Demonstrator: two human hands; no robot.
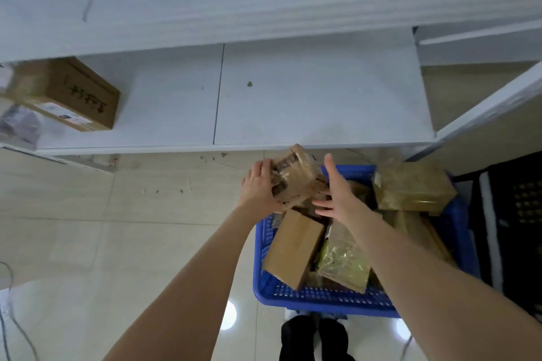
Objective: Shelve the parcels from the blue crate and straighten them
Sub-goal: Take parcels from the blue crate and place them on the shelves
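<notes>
A blue crate (322, 297) stands on the floor at lower right, holding several brown cardboard parcels. My left hand (258, 186) grips the left side of a taped brown parcel (293, 177) lifted over the crate's far left corner. Beside that parcel's right edge is my right hand (337, 193), fingers spread and straight, its fingertips near or touching the parcel. A plain cardboard box (293, 246) leans in the crate below. The white bottom shelf (293, 97) lies just beyond, with one brown box (64, 94) at its left end.
A grey plastic mailer (17, 126) lies at the shelf's far left. A second shelf unit (484, 114) stands at right with a dark crate (516, 214) under it. Small debris dots the tiled floor (117, 228). My shoes (315, 337) are behind the crate.
</notes>
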